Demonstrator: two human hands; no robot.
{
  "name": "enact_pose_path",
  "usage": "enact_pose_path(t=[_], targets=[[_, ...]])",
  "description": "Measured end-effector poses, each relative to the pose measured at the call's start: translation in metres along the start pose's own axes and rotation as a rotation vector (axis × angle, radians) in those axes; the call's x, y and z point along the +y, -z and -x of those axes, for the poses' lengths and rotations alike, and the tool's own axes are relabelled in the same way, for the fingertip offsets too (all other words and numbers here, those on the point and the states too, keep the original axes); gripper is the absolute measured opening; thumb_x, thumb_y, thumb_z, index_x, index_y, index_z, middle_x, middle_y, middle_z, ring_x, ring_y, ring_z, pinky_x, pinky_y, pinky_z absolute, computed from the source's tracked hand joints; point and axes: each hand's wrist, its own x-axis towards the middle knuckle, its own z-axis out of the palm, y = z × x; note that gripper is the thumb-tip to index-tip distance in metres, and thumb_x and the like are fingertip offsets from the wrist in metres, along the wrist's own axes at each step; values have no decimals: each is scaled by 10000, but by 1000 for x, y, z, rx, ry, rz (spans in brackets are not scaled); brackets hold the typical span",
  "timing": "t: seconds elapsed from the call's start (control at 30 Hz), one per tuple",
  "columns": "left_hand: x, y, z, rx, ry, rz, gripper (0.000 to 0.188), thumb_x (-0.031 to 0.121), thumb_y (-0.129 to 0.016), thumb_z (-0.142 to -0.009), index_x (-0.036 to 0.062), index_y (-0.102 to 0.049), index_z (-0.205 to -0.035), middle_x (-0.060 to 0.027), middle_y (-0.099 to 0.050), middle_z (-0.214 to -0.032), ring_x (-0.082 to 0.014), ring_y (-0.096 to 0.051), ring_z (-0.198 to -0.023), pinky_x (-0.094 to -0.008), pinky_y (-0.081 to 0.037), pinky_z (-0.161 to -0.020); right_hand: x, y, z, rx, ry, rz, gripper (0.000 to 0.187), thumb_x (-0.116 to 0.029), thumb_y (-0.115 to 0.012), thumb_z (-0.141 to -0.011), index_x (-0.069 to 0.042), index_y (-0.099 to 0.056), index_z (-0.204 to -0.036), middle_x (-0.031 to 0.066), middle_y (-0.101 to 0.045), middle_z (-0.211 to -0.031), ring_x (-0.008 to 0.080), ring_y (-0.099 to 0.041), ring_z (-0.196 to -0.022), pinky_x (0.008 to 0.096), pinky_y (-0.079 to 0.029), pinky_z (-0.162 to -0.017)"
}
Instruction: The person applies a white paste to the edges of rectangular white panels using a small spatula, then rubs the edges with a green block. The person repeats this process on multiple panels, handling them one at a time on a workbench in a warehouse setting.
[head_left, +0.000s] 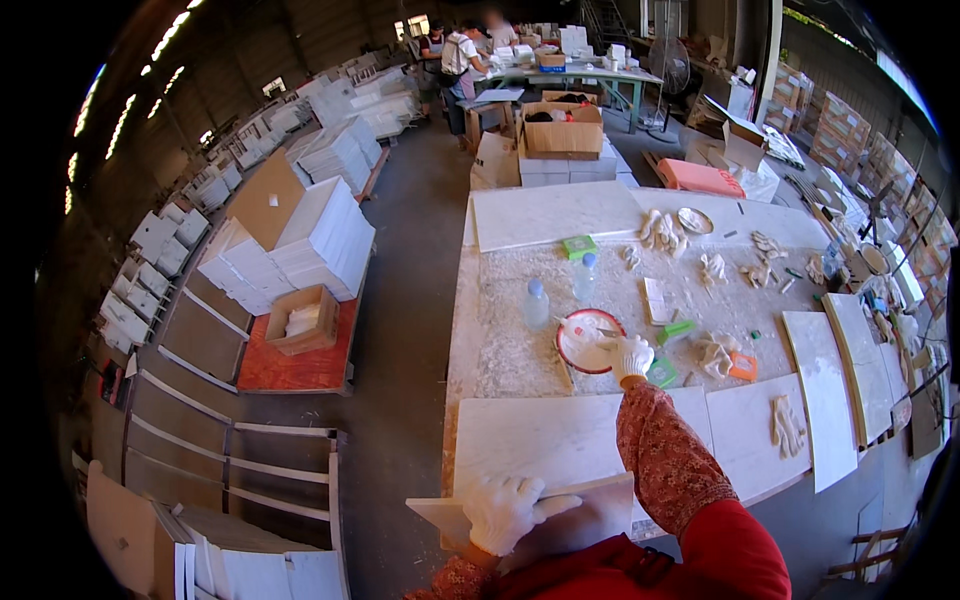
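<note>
My left hand [505,512], in a white knit glove, grips the upper edge of a pale stone tile [600,497] held on edge close to my body. Its thumb lies along that edge. My right hand [632,360], gloved alike, is closed round what looks like a putty knife [608,333], its handle mostly hidden in the fist. The blade reaches over a red-rimmed bowl [560,350] with white paste in it. Beside the bowl stand two clear bottles with blue caps, a nearer bottle [536,306] and a farther bottle [585,278].
Flat white slabs [540,432] line the table's near edge; others lie at the right. Green blocks [678,331], an orange block [742,366] and loose gloves [787,427] are scattered about. A loaded pallet [295,368] stands left. Several people [460,55] work at a far table.
</note>
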Motion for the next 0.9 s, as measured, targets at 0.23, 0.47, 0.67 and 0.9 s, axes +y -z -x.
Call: enact_pose_path(t=[0.23,0.47,0.67,0.9], targets=[[2,1,8,-31,4,-99,577,709,-757,-725,208,-487,-629,15,-479,-548,-194,-514,-502,-336,-349,-507,5,-19,-8,173,30,-74,261,-302,-580,-952,-135,-742,-1072,152,-716,-1061,343,-706,-993,466,-572,-812],[7,9,5,-10,21,-98,604,702,-779,-709,204,-453,-607,15,-410,-527,-189,-457,-476,-336,-317,-497,22,-43,-4,104,214,-808,296,-306,-561,-925,-93,-717,-1059,181,-736,-841,338,-727,-742,469,-549,-681],[4,3,9,-75,14,-87,625,729,-748,-722,200,-437,-604,8,-391,-530,-196,-417,-466,-345,-273,-496,20,-60,-10,-8,130,-685,320,-343,-597,-876,-65,-754,-897,184,-727,-790,352,-727,-770,448,-561,-742],[6,4,8,-56,27,-106,630,730,-731,-727,189,-433,-606,7,-396,-537,-195,-421,-473,-349,-267,-503,9,-45,-11,-134,81,-668,324,-352,-586,-879,-115,-765,-1007,204,-731,-1021,418,-695,-978,481,-548,-872]])
